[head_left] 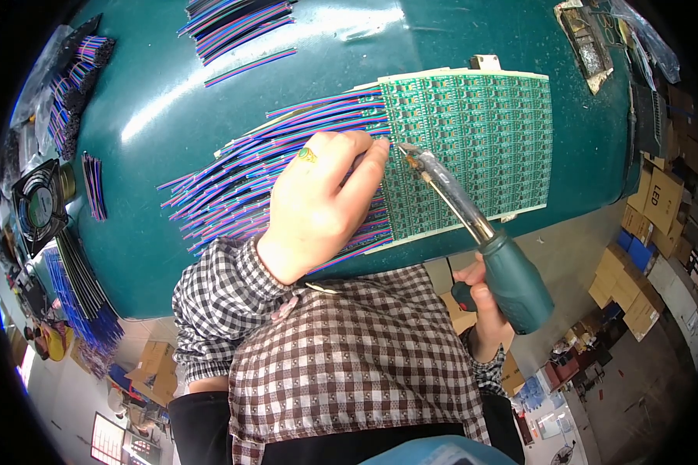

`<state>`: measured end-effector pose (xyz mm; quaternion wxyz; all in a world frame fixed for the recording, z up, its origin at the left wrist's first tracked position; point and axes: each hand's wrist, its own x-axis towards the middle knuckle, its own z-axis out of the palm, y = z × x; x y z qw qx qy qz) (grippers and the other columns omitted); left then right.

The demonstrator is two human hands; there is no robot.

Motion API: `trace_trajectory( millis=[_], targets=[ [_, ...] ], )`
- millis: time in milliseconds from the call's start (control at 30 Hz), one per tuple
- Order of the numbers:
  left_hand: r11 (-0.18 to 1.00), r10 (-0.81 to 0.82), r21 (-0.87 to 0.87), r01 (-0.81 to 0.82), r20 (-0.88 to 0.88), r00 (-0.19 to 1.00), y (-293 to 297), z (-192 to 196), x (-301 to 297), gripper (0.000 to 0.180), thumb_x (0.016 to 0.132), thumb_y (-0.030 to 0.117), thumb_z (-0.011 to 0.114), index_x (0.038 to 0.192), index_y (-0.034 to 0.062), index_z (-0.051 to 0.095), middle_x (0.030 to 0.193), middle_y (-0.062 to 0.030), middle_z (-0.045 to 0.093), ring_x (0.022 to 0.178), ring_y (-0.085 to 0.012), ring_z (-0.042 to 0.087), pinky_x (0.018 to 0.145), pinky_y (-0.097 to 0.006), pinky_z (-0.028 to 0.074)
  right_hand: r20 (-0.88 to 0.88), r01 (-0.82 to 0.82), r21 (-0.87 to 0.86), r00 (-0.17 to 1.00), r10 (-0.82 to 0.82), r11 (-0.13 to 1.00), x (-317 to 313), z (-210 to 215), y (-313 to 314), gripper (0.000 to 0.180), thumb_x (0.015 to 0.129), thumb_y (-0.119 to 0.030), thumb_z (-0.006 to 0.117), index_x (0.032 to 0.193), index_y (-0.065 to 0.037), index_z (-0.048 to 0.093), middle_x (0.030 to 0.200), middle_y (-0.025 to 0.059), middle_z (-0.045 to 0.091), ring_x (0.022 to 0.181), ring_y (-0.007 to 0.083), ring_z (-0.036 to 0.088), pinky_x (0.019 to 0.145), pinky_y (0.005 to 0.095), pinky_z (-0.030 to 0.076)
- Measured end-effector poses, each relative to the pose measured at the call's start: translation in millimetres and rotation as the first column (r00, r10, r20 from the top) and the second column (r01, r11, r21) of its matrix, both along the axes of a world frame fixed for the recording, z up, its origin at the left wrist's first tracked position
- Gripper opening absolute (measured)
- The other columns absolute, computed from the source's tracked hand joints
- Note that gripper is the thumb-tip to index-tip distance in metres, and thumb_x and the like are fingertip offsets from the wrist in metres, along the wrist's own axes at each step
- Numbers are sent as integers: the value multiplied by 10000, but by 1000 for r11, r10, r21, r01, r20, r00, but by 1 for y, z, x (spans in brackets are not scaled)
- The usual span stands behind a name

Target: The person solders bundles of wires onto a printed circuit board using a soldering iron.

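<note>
A sheet of green circuit boards (473, 147) lies on the bench, split into many small rows. Multicoloured ribbon wires (233, 167) fan out leftward from its left edge, in blue, red and black. My left hand (318, 198) is over these wires, its thumb and forefinger pinched at the board's edge on a wire end mostly hidden by the fingers. In my right hand (485, 302) is a green-handled soldering gun (516, 279), with fingers around its grip. The gun's tip points up and left, close to my left fingertips, at the left part of the sheet.
More ribbon wires (236, 27) are bundled at the far side of the green bench (155, 46), one strip apart from them. A black fan (40, 205) and other wire bundles (77, 85) sit at the left. A metal tray (585, 43) lies far right. Cardboard boxes (628, 283) stand beyond the bench.
</note>
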<state>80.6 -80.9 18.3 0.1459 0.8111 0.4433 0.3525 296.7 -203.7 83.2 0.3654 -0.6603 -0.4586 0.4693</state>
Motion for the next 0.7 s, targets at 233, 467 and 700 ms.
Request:
trace_trajectory(
  millis=[233,467,700],
  targets=[
    [1000,6,9,-6,10,1000,3,-2,1,263,650,-59,692,907,-1,682,851,-83,613,726,-217,599,605,-303,494,-34,57,-2,998,-57,998,-2,1,5,451,853,-178,636,1161,128,514,788,109,572,728,223,596,680,387,552],
    [952,23,-304,-18,12,1000,-1,32,-11,312,701,-27,678,1006,33,663,965,-93,613,857,-265,609,767,-343,490,-208,196,81,962,-176,977,-3,0,17,452,855,-215,629,1139,117,516,786,105,549,724,226,588,661,379,556],
    [924,147,-365,-115,62,987,62,42,-84,136,755,7,641,889,18,655,893,-123,629,854,-273,626,761,-333,497,-257,314,163,929,-267,935,8,-11,29,420,891,-241,570,1117,107,504,794,116,531,715,218,573,616,352,555]
  ],
)
